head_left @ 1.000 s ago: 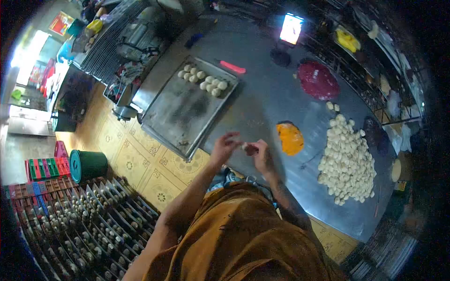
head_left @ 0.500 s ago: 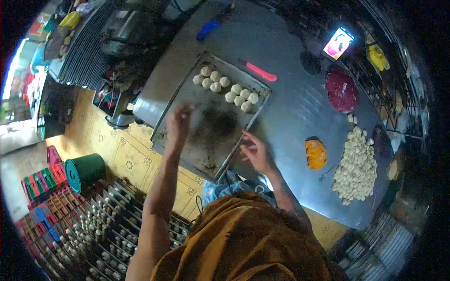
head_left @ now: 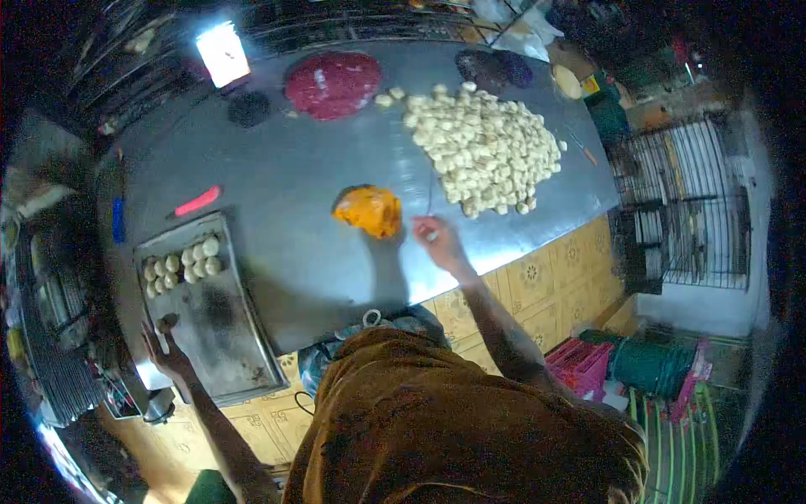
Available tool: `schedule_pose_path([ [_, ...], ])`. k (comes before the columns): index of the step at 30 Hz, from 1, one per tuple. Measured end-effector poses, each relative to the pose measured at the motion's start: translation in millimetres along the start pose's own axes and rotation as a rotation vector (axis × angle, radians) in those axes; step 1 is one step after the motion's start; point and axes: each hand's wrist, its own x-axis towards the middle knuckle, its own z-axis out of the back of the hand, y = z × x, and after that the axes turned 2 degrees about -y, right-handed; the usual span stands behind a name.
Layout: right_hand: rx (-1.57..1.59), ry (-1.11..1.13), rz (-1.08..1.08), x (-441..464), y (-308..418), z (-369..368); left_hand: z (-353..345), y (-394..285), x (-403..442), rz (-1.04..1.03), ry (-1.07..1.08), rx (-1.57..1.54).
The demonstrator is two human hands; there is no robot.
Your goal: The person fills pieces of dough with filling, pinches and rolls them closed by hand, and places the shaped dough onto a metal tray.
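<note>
At the left edge of the metal baking tray (head_left: 260, 336), my left hand (head_left: 170, 359) has its fingers spread and seems to touch the rim. Two small groups of white dough balls (head_left: 193, 256) sit at the tray's far end. My right hand (head_left: 441, 245) is over the table near its front edge, fingers loosely curled with a gap showing between thumb and fingers. Just beyond its fingertips lies a thin dark strip (head_left: 431, 195), too small to name. An orange lump of dough (head_left: 369, 210) is to its left, and a large heap of pale dough pieces (head_left: 487, 151) lies farther off.
On the metal table (head_left: 285, 168) are a purple-red mass (head_left: 334, 84), a pink-handled tool (head_left: 198, 200), a blue-handled tool (head_left: 118, 220) and a lit screen (head_left: 223, 55). A thin tool (head_left: 582, 149) lies at the right. Pink crates (head_left: 579, 365) stand on the floor.
My view has swung to the right along the table. My right hand has left the tray's side for the area by the orange dough; my left hand has moved to the tray's left edge.
</note>
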Motion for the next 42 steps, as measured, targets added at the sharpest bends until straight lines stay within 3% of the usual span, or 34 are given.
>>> schedule_pose_path([
  [1,-0.040,-0.081,0.019,13.1,-19.0,26.2,28.2,2.5,-2.5,-0.140,-0.111,0.647],
  [4,-0.476,-0.311,0.107,55.1,-62.9,86.9,131.5,-56.8,-28.5,-0.534,0.072,2.508],
  [5,-0.632,-0.352,0.114,66.6,-63.4,100.9,167.3,-72.2,-42.1,-0.769,0.155,3.100],
  [7,-0.765,-0.338,0.142,85.1,-72.3,118.4,328.4,1.7,-21.0,-0.985,-0.632,3.698],
  [9,-0.762,-0.226,0.120,108.0,-96.8,123.5,328.4,-59.5,-31.7,-0.692,-0.416,2.847],
  [10,-0.773,-0.120,0.096,119.2,-116.4,119.8,345.9,-67.8,-30.3,-0.611,-0.395,3.038],
  [11,-0.791,-0.171,0.155,118.4,-121.6,116.3,375.7,-72.4,-24.0,-0.514,-0.379,3.228],
  [12,-0.810,-0.225,0.214,117.8,-125.1,112.9,403.8,-57.9,-12.7,-0.426,-0.536,3.343],
  [13,-0.523,-0.196,0.118,105.5,-71.2,121.3,430.9,-43.9,0.2,-0.321,-0.697,3.443],
  [15,-0.030,-0.264,0.285,66.0,-37.0,84.9,465.7,-47.5,12.5,-0.122,-0.481,3.349],
  [17,0.111,0.088,0.092,10.6,-18.5,35.3,492.8,-50.2,17.9,0.042,-0.348,3.090],
  [18,0.175,0.216,0.093,-13.0,-4.7,8.3,484.1,-57.6,21.8,0.058,-0.336,3.091],
  [19,0.236,0.344,0.087,-31.6,4.6,-11.9,472.4,-73.5,21.2,0.231,-0.546,3.121],
  [20,0.232,0.337,0.083,-39.4,3.5,-24.0,461.1,-82.7,18.6,0.403,-0.762,3.125],
  [22,0.127,0.029,-0.111,-42.9,-0.9,-46.9,423.9,-78.8,11.0,0.333,-0.829,3.185],
  [23,0.122,0.023,-0.109,-38.1,1.3,-52.2,403.1,-75.9,6.7,0.258,-0.907,3.244],
  [25,-0.159,-0.282,-0.003,-24.9,2.9,-58.4,364.6,-67.3,-4.3,0.210,-0.932,3.177],
  [27,-0.287,-0.361,0.047,-18.4,-21.3,-81.7,349.4,-55.8,-13.0,0.163,-0.955,3.113],
  [29,-0.450,-0.438,0.126,-17.0,-21.9,-89.7,339.7,-46.9,-18.4,-0.014,-0.987,3.030],
  [33,-0.494,-0.375,0.113,-21.8,-22.9,-85.8,336.7,-64.4,-14.0,0.131,-0.887,3.171],
  [37,-0.498,-0.310,0.267,-19.2,-26.3,-73.5,359.3,-72.9,-1.9,0.231,-0.796,3.320],
  [40,-0.556,-0.324,0.418,-7.9,-36.4,-68.2,388.9,-87.5,4.5,-0.005,-0.715,3.308],
  [41,-0.517,-0.192,0.356,-1.3,-37.0,-63.5,403.8,-85.3,8.9,0.012,-0.699,3.315],
  [42,-0.474,-0.051,0.293,2.4,-39.5,-57.3,417.5,-84.0,11.7,-0.113,-0.821,3.174],
])
